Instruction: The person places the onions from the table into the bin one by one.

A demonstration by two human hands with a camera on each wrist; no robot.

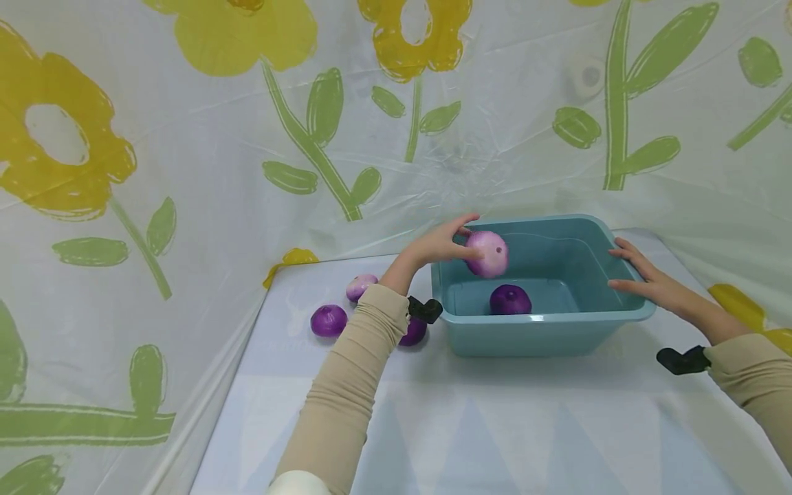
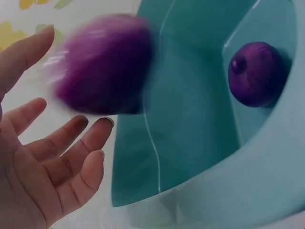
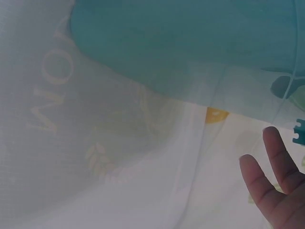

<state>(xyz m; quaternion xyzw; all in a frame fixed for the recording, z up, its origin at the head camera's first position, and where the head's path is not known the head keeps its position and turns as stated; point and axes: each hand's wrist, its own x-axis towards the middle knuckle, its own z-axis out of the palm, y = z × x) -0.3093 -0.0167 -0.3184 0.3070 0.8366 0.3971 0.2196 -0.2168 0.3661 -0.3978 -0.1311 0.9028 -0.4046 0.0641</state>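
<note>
Flowered sheeting (image 1: 489, 161) hangs beyond both hands. The left hand (image 1: 436, 245) has spread fingers, a purple onion (image 1: 491, 255) just past them over the basin (image 1: 520, 337); the right hand (image 1: 651, 280), fingers apart, is at the basin's end.

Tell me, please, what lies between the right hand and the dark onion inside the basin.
In the head view, only bare floor and end wall of the basin lie between the right hand and the dark onion.
</note>
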